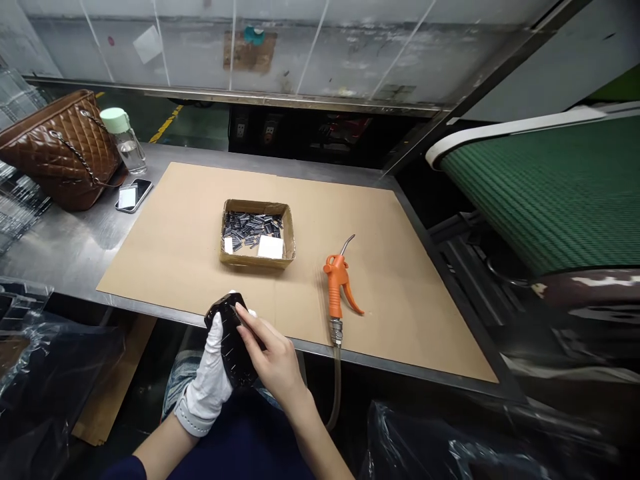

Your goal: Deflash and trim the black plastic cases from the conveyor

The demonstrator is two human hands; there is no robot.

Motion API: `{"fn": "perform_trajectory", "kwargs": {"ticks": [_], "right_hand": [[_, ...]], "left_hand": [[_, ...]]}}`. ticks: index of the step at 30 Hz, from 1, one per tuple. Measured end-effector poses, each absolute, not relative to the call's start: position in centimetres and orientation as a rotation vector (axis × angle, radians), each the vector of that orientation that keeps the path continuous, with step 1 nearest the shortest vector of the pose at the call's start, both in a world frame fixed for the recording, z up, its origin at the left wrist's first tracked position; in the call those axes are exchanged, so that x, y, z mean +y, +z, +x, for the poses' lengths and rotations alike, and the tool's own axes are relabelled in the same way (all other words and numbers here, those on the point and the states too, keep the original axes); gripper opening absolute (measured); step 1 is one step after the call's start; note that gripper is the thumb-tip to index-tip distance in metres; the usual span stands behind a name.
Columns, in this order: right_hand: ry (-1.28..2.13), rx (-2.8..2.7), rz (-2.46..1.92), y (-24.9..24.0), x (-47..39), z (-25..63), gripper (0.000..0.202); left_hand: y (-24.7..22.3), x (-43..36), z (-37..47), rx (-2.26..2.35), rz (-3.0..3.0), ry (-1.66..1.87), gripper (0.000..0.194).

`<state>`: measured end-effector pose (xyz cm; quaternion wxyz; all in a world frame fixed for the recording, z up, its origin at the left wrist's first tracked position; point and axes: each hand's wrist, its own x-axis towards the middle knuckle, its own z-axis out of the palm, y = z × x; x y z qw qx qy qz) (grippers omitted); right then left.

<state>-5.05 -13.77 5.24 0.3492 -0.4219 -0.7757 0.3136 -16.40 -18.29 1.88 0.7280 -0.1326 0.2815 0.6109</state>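
Note:
My left hand [210, 373], in a white glove, grips a glossy black plastic part [235, 347] from its left side, just off the table's front edge. Bare and bent, the fingers of my right hand [270, 357] press on the part's upper right side; whether they pinch a small piece there is hidden. Beyond the hands a cardboard box [257, 262] holds many small black strips [250, 225] and a white square piece [271, 247]. To the right an orange air gun [335, 287] lies on the brown board [395, 287].
A brown bag [65, 153], a bottle [129, 147] and a phone [135, 195] stand or lie at the left. A hose [337, 387] hangs over the front edge. A green conveyor [555, 193] is at the right, with dark plastic bags [450, 447] below.

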Motion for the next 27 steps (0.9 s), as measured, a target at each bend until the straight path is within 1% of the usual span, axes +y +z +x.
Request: {"fn": "perform_trajectory", "kwargs": {"ticks": [3, 6, 11, 17, 27], "right_hand": [[0.799, -2.039, -1.080, 5.1, -13.8, -5.0, 0.035], [0.785, -1.989, -1.124, 4.7, -14.1, -5.0, 0.034], [0.888, -1.800, -1.167, 5.0, -14.5, -4.9, 0.032], [0.780, -2.071, -1.144, 6.1, -14.2, -5.1, 0.043], [0.624, -2.138, -1.157, 5.6, -14.1, -5.5, 0.043]], "left_hand": [[1.0, -18.5, -16.4, 0.597, -0.202, 1.376, 0.041], [0.8, -18.4, -16.2, 0.582, -0.150, 1.396, 0.049], [1.1, -18.5, -16.0, 0.564, -0.123, 1.338, 0.061], [0.3, -19.5, -16.2, 0.587, -0.136, 1.343, 0.053], [-0.7, -19.9, -16.4, 0.648, -0.209, 1.354, 0.050]]}}
